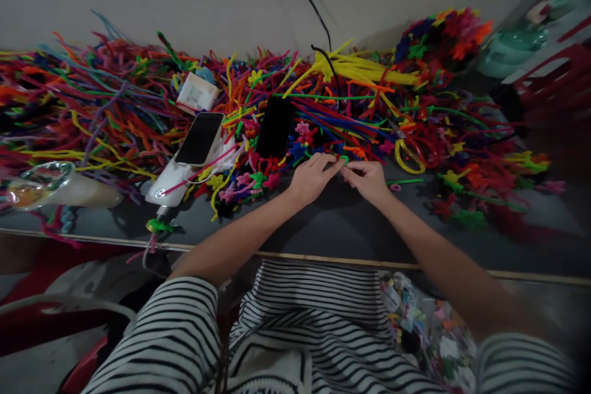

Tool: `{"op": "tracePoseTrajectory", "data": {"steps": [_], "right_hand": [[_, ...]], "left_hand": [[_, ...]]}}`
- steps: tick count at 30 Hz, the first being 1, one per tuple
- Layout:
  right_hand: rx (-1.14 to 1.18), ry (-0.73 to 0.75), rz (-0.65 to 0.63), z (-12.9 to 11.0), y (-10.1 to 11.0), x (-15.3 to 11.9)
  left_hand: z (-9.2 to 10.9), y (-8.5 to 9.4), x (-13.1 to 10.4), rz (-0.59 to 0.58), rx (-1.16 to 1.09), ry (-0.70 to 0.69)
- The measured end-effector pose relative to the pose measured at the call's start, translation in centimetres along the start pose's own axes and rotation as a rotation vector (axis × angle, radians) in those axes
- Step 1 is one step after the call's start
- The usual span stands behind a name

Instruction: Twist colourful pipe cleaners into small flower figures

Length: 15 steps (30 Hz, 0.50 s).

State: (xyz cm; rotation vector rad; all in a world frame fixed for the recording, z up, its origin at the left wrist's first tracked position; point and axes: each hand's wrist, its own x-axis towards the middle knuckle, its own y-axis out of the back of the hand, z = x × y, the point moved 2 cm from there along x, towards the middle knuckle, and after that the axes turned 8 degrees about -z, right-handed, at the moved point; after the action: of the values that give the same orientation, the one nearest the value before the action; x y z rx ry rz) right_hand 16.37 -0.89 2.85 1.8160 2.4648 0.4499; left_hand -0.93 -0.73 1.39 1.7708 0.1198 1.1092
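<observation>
Both hands meet over the dark table (332, 228), near the middle of the head view. My left hand (313, 177) is closed, its fingertips pinching a small green fuzzy piece (344, 159). From the right, my right hand (367, 180) pinches at the same green piece, its fingertips nearly touching those of my left hand. A straight green pipe cleaner (406, 181) lies just right of my right hand, with a small pink loop (395, 188) beside it. Behind the hands are small fuzzy flower shapes (303, 130) in several colours.
Heaped pipe cleaners (124, 104) run along the back. A black phone (276, 127), a white-edged phone (200, 138), a white power bank (168, 183), a small box (197, 93) and a plastic cup (64, 186) stand or lie leftward. Yellow-handled scissors (410, 157) lie right.
</observation>
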Motion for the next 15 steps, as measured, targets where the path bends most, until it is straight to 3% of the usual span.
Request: {"op": "tracePoseTrajectory", "data": {"steps": [5,11,15], "right_hand": [[-0.045,0.054,0.127,0.4,0.0,0.1],[0.199,-0.024,-0.094,0.7,0.7,0.8],[0.248,-0.062,-0.08,0.4,0.9,0.8]], "left_hand": [[0.1,-0.3,0.4,-0.013,-0.14,0.05],[-2.3,1.2,0.8,0.017,-0.713,0.179],[-3.2,1.8,0.6,0.055,-0.566,0.076]]}}
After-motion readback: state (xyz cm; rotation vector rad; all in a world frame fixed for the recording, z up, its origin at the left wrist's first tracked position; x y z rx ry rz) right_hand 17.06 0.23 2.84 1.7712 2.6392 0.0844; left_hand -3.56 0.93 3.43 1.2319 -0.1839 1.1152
